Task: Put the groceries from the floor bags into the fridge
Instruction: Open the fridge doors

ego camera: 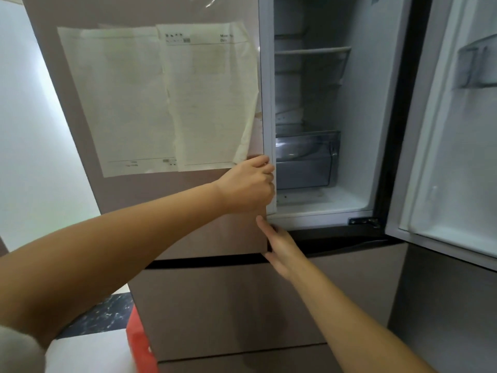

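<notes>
Hands at a fridge — a person reaches for its left door while the right door stands swung wide open. The left hand curls its fingers round the inner edge of the left door, gripping it just below two sheets of paper stuck to the door's front (the right-hand sheet's lower corner is peeling away). The right hand lies lower on the same edge, near the door's bottom corner, fingers straight and pressed flat against it, holding nothing.

Inside the lit compartment a shelf sits near the top and a clear drawer near the bottom; what lies on the shelves is too blurred to tell. Below the upper doors, the closed drawer fronts of the fridge's lower section fill the middle of the view.

At lower left a red bag stands on the floor, touching the fridge's side — its contents are hidden. Beside it runs a strip of dark marbled floor.
</notes>
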Available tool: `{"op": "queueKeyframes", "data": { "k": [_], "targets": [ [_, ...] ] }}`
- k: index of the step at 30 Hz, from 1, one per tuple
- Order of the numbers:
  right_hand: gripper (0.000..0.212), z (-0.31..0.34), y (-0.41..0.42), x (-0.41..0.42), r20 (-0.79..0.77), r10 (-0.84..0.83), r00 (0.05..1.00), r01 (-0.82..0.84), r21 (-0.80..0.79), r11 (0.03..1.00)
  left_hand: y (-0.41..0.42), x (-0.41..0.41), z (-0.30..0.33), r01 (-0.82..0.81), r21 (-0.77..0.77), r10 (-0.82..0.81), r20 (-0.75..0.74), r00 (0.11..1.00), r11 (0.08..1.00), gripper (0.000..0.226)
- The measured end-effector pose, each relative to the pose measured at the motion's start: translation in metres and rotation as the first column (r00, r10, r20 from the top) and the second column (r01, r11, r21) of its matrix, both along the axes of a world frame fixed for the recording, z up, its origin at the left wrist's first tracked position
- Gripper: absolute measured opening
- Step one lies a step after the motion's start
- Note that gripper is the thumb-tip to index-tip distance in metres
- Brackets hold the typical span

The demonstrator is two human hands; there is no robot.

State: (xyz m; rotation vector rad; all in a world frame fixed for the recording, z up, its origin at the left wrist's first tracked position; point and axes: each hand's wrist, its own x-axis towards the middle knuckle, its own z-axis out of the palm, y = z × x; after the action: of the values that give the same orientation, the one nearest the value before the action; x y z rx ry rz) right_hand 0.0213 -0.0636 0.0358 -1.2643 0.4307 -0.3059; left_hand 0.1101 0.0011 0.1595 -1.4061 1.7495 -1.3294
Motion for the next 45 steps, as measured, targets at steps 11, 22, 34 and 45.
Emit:
{"op": "queueKeyframes", "data": {
  "k": [11, 22, 34, 45],
  "targets": [
    [0.031, 0.018, 0.005, 0.004, -0.150, -0.245, 0.958, 0.287, 0.554, 0.782, 0.007, -0.006, 0.003, -0.008, 0.014, 0.009, -0.026, 1.000, 1.000, 0.019],
    [0.031, -0.001, 0.038, 0.010, -0.133, -0.229, 0.964, 0.261, 0.623, 0.738, 0.021, -0.021, 0.004, 0.005, 0.029, -0.004, -0.034, 0.999, 1.000, 0.017],
    [0.022, -0.012, 0.136, -0.110, -0.106, 0.110, 0.988, -0.038, 0.527, 0.849, 0.192, -0.095, -0.028, 0.065, -0.249, -0.128, -0.246, 0.961, 0.966, 0.032],
    [0.054, 0.052, 0.169, -0.127, 0.269, 0.130, 0.954, 0.111, -0.721, 0.684, 0.349, -0.123, -0.066, -0.348, -0.529, 0.095, -0.445, 0.890, 0.774, 0.038]
  ]
}}
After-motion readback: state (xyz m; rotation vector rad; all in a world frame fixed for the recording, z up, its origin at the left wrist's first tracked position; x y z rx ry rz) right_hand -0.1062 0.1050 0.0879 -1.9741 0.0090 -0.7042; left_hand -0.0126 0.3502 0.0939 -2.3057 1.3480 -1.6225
